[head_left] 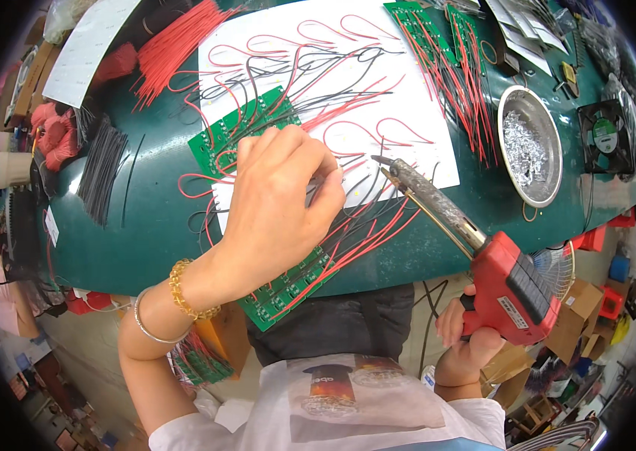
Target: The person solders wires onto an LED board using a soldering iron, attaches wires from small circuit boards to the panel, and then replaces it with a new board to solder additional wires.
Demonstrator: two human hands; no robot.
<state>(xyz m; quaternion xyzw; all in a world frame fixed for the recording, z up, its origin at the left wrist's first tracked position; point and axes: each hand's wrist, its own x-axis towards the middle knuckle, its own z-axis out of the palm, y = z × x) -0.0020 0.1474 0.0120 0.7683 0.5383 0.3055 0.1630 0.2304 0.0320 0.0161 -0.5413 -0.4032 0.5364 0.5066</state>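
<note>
My left hand is held over a green circuit board, its fingers curled into a pinch. Whatever sits between thumb and fingertips is hidden by the hand. Red and black wires run from the board across a white sheet. More green board shows below my wrist, overhanging the table's front edge. In my right hand is a red soldering gun, gripped by its handle. Its tip points left over the sheet, a short gap from my left fingers.
Right of the sheet stands an oval metal dish of silvery bits, with a black fan beyond it. Wired boards lie at the back. Bundles of red wires and black wires lie on the green table.
</note>
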